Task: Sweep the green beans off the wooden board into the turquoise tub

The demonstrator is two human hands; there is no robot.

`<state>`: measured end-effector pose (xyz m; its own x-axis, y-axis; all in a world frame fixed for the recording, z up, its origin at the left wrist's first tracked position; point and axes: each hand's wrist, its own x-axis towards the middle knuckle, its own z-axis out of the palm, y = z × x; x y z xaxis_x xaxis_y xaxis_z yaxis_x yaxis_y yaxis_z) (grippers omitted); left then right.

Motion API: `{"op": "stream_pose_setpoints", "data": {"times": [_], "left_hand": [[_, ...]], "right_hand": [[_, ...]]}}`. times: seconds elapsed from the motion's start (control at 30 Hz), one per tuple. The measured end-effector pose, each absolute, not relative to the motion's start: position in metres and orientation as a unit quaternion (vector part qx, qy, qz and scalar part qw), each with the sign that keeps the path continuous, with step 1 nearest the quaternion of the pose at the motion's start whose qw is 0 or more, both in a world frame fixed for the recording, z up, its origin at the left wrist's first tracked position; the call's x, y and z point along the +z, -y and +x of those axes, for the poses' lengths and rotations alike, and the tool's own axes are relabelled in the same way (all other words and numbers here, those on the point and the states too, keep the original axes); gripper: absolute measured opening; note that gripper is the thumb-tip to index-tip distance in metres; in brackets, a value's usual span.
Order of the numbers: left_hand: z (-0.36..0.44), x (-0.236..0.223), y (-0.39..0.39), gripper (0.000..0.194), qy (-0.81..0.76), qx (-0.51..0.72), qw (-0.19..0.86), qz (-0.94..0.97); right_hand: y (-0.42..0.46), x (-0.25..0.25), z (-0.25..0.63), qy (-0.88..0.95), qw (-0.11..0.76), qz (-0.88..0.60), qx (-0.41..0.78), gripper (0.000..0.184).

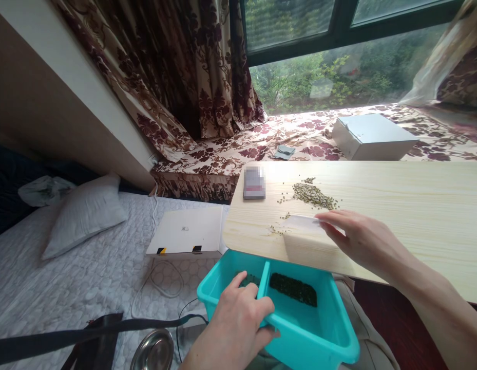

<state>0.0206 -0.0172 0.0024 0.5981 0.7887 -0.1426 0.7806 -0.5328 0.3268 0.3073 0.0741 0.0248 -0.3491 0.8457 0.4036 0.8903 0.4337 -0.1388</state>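
Observation:
My right hand (349,234) pinches one end of a thin white card (304,222) standing near the front edge of the wooden table. Just past the card lies a loose pile of small greenish beans (313,195), with stray ones scattered to its left. Below the table edge, my left hand (242,316) grips the near rim of a turquoise two-compartment box (311,329), fingers inside and thumb outside. Dark green beans (293,289) cover part of the right compartment's floor. A few beans show in the left compartment, which my hand partly hides.
A small box with a blurred face (254,183) sits on the table's left corner (234,226). Left of the table, a white carton (186,231), cables and a metal bowl (153,350) lie on the quilted bed (107,267). A grey-white box (373,134) rests on the window ledge.

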Motion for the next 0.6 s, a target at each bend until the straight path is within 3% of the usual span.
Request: {"op": "stream_pose_setpoints", "data": {"times": [0.6], "left_hand": [[0.019,0.002,0.019,0.031,-0.447,0.030,0.181,0.875]], "right_hand": [[-0.082,0.018,0.292,0.831,0.200,-0.515,-0.062,0.030]]}}
